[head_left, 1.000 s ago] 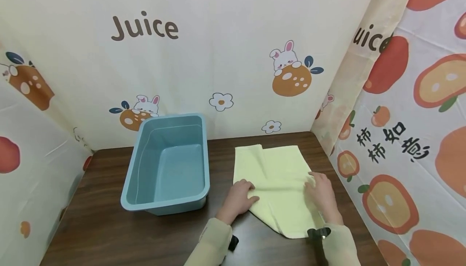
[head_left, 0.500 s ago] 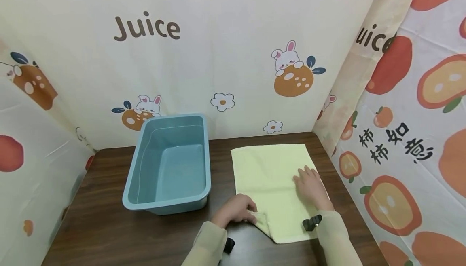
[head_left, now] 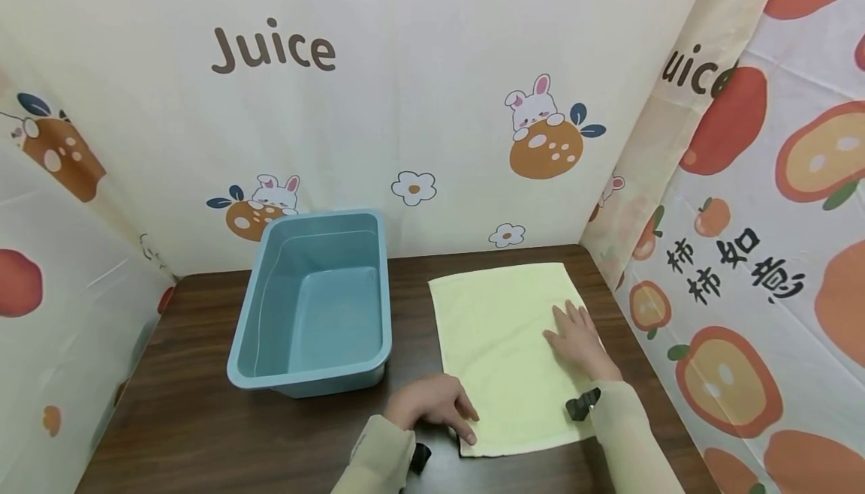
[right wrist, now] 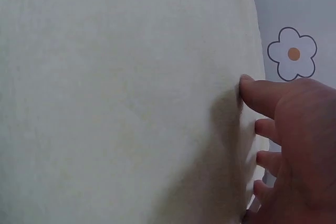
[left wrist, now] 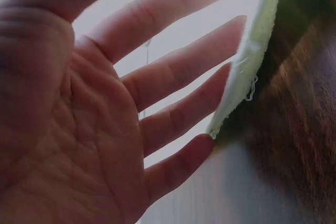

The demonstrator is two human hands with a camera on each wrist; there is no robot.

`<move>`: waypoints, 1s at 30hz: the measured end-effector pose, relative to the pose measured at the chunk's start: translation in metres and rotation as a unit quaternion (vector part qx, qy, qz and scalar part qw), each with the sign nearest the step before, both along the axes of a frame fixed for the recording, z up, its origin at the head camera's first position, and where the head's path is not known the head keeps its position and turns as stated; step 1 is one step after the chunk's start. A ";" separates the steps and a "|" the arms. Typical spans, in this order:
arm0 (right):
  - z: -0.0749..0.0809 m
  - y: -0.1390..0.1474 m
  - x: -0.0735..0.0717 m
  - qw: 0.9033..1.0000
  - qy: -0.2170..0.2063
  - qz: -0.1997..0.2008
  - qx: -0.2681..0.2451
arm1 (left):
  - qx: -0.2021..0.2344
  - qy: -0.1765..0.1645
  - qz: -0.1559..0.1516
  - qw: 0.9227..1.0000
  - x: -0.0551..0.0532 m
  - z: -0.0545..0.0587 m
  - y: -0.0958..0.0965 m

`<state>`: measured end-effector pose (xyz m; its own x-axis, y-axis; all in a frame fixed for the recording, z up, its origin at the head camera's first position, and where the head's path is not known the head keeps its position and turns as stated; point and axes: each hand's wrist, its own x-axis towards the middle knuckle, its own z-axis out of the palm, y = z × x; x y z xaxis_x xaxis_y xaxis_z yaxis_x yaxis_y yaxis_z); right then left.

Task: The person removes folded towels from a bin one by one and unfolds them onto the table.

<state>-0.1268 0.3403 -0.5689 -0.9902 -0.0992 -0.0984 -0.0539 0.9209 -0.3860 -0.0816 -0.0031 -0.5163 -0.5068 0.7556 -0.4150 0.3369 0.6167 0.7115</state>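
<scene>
A pale yellow towel (head_left: 503,351) lies spread almost flat on the dark wooden table, its near left corner pulled out. My left hand (head_left: 435,402) is at that corner, thumb and fingertips right at the left edge. In the left wrist view its fingers (left wrist: 178,72) are extended and spread, their tips meeting the towel's edge (left wrist: 247,61). The right hand (head_left: 577,342) rests with spread fingers on the towel's right side. The right wrist view has its thumb (right wrist: 265,95) touching the cloth (right wrist: 121,87).
A blue-green plastic basin (head_left: 239,355) stands on the table (head_left: 169,426) left of the towel, with nothing visible inside. Printed curtains (head_left: 446,103) with fruit and rabbit pictures enclose the back and sides.
The towel's creases have been smoothed and its folded near left corner opened out. My left hand has moved toward the near edge; the right hand shifted slightly left and flattened on the cloth.
</scene>
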 end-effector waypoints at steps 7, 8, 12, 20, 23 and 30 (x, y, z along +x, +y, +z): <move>0.003 0.004 -0.004 1.000 -0.020 0.009 -0.009 | 0.044 0.106 0.033 0.993 -0.002 -0.006 0.003; 0.003 0.005 -0.004 1.000 -0.023 0.010 -0.009 | 0.037 0.141 0.044 0.988 -0.002 -0.009 0.004; 0.005 0.007 -0.002 1.000 -0.024 0.014 -0.011 | -0.024 0.250 0.068 0.966 -0.002 -0.022 0.009; 0.005 0.013 0.011 0.999 -0.035 0.009 -0.017 | -0.108 0.262 0.045 0.958 0.004 -0.027 0.007; 0.006 0.011 0.019 0.999 -0.031 0.000 -0.021 | -0.112 0.267 0.052 0.956 0.005 -0.027 0.006; 0.029 -0.004 0.032 0.997 0.072 -0.039 0.004 | -0.093 0.411 0.093 0.902 0.004 0.004 0.008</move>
